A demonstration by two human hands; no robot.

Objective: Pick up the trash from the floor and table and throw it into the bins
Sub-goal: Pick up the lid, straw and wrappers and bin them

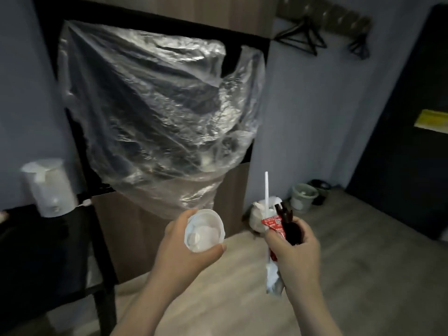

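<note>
My left hand [184,248] grips a small white plastic cup [204,230] with crumpled white paper inside. My right hand [295,253] holds a bundle of trash: a white straw [267,190] sticking up, a red ketchup packet [272,223], a black plastic fork [284,214] and a crumpled clear wrapper [274,277] hanging below the fist. Both hands are raised over the wooden floor. Two small bins stand by the far wall, a pale green one [303,197] with white trash in it and a dark one [321,190] behind it.
A large clear plastic bag [155,105] drapes over a black frame ahead. A white kettle [49,190] stands on a black table [43,251] at the left. A white tied bag [258,217] lies on the floor by the wall. Black hangers [300,36] hang upper right.
</note>
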